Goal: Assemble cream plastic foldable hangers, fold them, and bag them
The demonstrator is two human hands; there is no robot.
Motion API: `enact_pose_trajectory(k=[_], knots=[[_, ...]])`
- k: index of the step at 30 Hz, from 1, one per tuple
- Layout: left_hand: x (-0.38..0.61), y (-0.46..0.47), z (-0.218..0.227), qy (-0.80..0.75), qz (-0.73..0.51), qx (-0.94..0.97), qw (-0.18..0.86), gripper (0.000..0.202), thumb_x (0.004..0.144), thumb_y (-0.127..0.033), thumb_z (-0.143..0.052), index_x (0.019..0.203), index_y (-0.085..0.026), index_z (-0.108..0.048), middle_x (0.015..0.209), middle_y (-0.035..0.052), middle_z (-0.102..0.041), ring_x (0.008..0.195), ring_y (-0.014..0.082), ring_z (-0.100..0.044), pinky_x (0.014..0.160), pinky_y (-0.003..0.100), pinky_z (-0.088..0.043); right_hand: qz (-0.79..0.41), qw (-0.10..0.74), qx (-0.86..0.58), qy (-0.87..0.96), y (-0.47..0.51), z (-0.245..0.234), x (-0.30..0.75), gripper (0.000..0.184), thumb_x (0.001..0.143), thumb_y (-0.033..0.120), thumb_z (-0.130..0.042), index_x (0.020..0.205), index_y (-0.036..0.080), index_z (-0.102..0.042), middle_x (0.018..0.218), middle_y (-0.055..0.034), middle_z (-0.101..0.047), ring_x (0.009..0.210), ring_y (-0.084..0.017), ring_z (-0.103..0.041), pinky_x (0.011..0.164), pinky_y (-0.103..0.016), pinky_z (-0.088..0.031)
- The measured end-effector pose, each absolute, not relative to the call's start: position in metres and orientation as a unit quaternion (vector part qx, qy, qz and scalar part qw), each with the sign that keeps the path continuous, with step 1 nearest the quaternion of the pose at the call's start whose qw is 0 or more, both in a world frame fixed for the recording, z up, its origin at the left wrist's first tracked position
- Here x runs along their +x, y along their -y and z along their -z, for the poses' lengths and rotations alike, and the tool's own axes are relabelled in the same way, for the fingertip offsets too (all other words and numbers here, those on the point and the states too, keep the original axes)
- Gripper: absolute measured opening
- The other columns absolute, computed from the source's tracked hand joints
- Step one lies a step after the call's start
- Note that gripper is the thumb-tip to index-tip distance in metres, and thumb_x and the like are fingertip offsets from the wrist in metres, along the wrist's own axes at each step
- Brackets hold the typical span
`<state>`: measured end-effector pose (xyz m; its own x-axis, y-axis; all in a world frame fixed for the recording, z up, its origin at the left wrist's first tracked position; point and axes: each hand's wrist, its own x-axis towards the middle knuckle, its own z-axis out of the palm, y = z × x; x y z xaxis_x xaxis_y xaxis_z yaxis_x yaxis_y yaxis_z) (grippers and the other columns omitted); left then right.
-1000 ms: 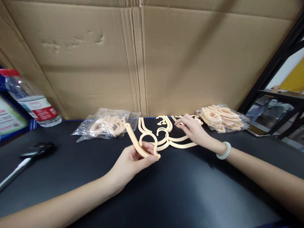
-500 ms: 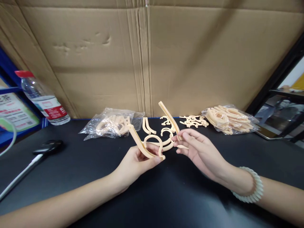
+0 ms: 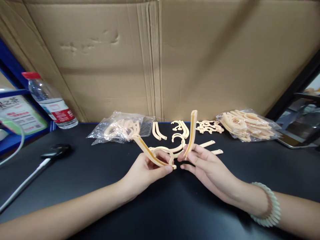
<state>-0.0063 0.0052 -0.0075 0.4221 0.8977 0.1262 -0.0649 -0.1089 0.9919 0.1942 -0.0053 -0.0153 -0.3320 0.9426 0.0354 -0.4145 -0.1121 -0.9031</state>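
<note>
My left hand [image 3: 146, 171] is closed on a cream plastic hanger piece [image 3: 150, 154], an arm with a hook loop, held just above the black table [image 3: 100, 186]. My right hand [image 3: 208, 168] pinches a second cream hanger arm [image 3: 192, 131] that points upward, its lower end close to the left hand's piece. Several loose cream hanger parts [image 3: 178, 133] lie on the table just behind both hands.
A clear bag of hanger parts [image 3: 120, 130] lies back left, another bag [image 3: 247, 125] back right. A cardboard wall [image 3: 160, 60] stands behind the table. A water bottle [image 3: 50, 101] is at the far left, with a black object [image 3: 55, 150] and a white cable near it.
My right hand picked a hanger arm from the loose pile and brought it toward my left hand, turning it upright. My left hand kept its piece nearly still.
</note>
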Motion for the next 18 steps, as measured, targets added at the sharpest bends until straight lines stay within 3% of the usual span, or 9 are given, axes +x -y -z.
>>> enact_pose_trajectory(k=[3, 7, 18], knots=[[-0.006, -0.0054, 0.0068, -0.327, -0.42, 0.619, 0.577, 0.009, 0.076, -0.019, -0.076, 0.076, -0.016, -0.067, 0.08, -0.0016, -0.065, 0.077, 0.0116, -0.058, 0.073, 0.022, -0.045, -0.668, 0.473, -0.301, 0.49, 0.0039, 0.0158, 0.1939, 0.014, 0.087, 0.03, -0.069, 0.093, 0.019, -0.066, 0.096, -0.0031, -0.061, 0.091, -0.014, -0.056, 0.08, -0.026, -0.048], [-0.0066, -0.0056, 0.0066, -0.316, -0.402, 0.63, 0.584, 0.005, 0.076, -0.016, -0.075, 0.076, -0.016, -0.07, 0.078, -0.0015, -0.065, 0.074, 0.0109, -0.059, 0.071, 0.022, -0.047, -0.658, 0.448, -0.288, 0.533, 0.0018, 0.0166, 0.1931, 0.015, 0.084, 0.029, -0.072, 0.091, 0.017, -0.068, 0.085, -0.0014, -0.06, 0.074, -0.01, -0.054, 0.065, -0.022, -0.046], [-0.007, -0.0045, 0.0062, -0.301, -0.391, 0.645, 0.583, 0.008, 0.072, -0.009, -0.075, 0.075, -0.016, -0.074, 0.073, -0.0014, -0.07, 0.07, 0.0119, -0.066, 0.068, 0.022, -0.052, -0.64, 0.419, -0.292, 0.574, 0.0012, 0.0198, 0.1932, 0.014, 0.082, 0.026, -0.072, 0.088, 0.014, -0.068, 0.077, -0.0009, -0.065, 0.067, -0.01, -0.06, 0.068, -0.024, -0.051]])
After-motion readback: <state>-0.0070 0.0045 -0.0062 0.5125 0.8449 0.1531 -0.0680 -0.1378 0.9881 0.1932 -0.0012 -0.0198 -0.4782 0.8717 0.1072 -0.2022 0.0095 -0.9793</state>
